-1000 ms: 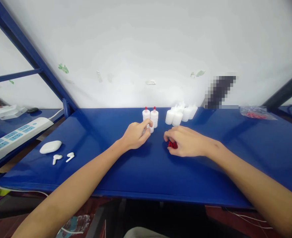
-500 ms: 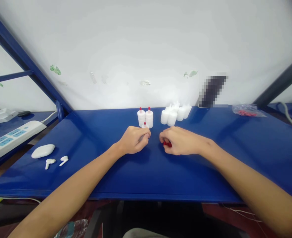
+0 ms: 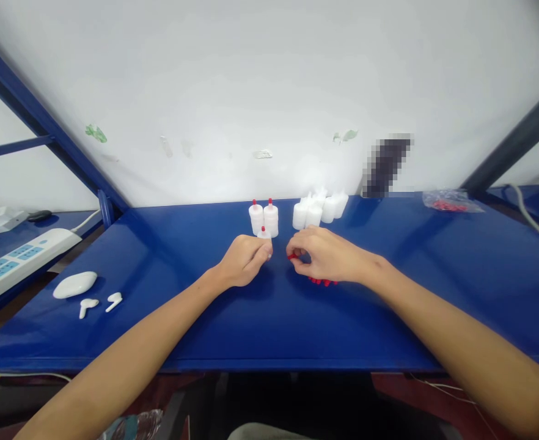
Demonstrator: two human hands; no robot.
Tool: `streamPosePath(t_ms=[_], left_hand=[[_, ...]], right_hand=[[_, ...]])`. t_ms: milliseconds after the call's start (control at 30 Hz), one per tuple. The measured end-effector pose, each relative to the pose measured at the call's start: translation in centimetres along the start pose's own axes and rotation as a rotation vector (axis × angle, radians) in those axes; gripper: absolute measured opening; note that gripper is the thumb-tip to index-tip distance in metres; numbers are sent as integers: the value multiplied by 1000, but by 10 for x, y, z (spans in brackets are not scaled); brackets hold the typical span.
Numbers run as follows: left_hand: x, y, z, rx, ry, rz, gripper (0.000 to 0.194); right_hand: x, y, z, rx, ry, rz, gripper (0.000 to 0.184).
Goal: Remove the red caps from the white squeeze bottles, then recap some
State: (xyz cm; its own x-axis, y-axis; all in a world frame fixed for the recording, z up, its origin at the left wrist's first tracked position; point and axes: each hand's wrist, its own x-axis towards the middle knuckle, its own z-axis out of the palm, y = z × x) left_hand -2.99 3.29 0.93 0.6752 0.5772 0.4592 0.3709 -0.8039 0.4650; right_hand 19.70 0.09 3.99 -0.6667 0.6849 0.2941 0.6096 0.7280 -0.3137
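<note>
Fingers curled, my left hand (image 3: 246, 260) is closed above the blue table; a small whitish bit shows at its thumb tip, but what it holds is mostly hidden. Just behind it is a small white bottle (image 3: 264, 234) with a red cap, its lower part covered by the hand. Two more white bottles with red caps (image 3: 256, 221) (image 3: 271, 222) stand upright further back. My right hand (image 3: 322, 253) pinches a small red cap (image 3: 292, 256) between thumb and fingers, a short gap from my left. Several loose red caps (image 3: 327, 282) lie below that hand, partly hidden.
A cluster of white bottles (image 3: 314, 214) without red caps stands behind my right hand. A clear bag with red pieces (image 3: 450, 206) lies at the back right. On the left are a white earbud case (image 3: 74, 285), two earbuds (image 3: 87, 305) (image 3: 113, 300) and a power strip (image 3: 26, 260).
My right hand has lifted slightly and moved left with a red cap, uncovering loose caps beneath it. The view has shifted a little; my left hand stays closed at nearly the same place.
</note>
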Motion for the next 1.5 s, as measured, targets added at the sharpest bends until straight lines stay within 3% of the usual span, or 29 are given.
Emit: streamPosePath(t_ms=[100, 200, 667, 933, 1133, 1333, 1500], left_hand=[[1, 3, 3, -135, 3, -93, 52], [1, 5, 6, -226, -22, -102, 51], [2, 11, 10, -270, -7, -2, 36], [4, 13, 10, -343, -50, -89, 28], [3, 18, 10, -342, -18, -80, 5], [-1, 25, 11, -328, 83, -70, 10], [-3, 26, 11, -332, 85, -82, 9]], right_hand=[[3, -6, 6, 143, 218, -2, 11], [5, -15, 12, 349, 326, 15, 11], [5, -19, 14, 242, 333, -61, 14], [7, -23, 23, 211, 321, -98, 17], [8, -28, 30, 252, 391, -107, 19], [10, -34, 29, 413, 420, -47, 19], [10, -36, 26, 544, 382, 18, 18]])
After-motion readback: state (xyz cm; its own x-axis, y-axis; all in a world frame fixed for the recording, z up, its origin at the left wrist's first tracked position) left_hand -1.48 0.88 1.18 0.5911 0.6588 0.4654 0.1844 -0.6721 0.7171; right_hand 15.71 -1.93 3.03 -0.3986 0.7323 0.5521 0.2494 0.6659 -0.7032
